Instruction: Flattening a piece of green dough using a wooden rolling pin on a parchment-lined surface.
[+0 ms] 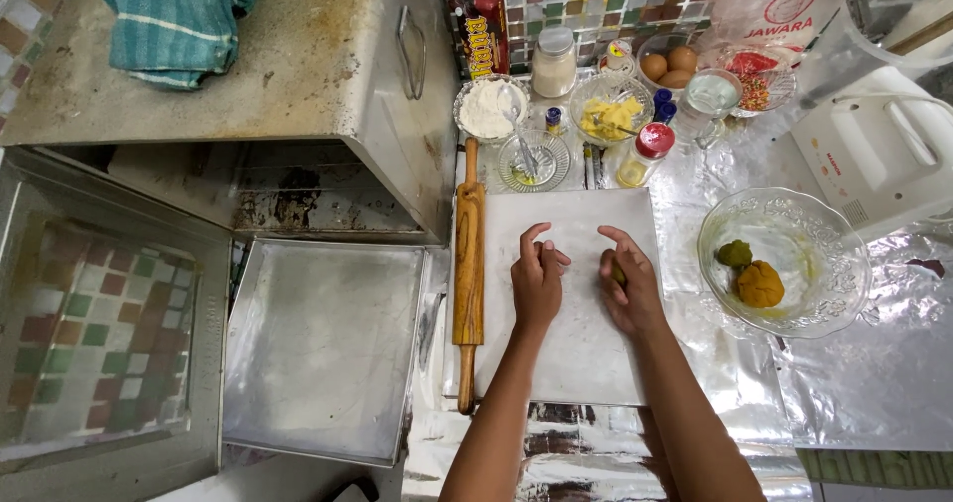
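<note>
Two bare hands rest on a white board point(581, 293) laid on the foil-covered bench point(735, 393). Left hand point(536, 282): grip loosely curled, fingers drawn together on the board, whether it pinches anything cannot be told. Right hand point(627, 286): grip pressed around a small green-yellow dough piece point(618, 274), held against the board and mostly hidden under the fingers. Step in hand, by judgement: shaping the piece; it goes best with light, even pressure and the board kept steady under the other hand. Just left of the board, a wooden rolling pin point(468, 264) lies lengthwise, touching the board's edge. Further left, an empty metal baking tray point(323, 348) sits before an open tin oven point(248, 95). Right of the board, a glass bowl point(784, 261) holds an orange dough ball point(760, 285) and a smaller green dough ball point(735, 254), touching. Far side: flour dish point(488, 110), butter bowl point(611, 117), eggs point(668, 64), small bottles, white hand mixer point(874, 154).
</note>
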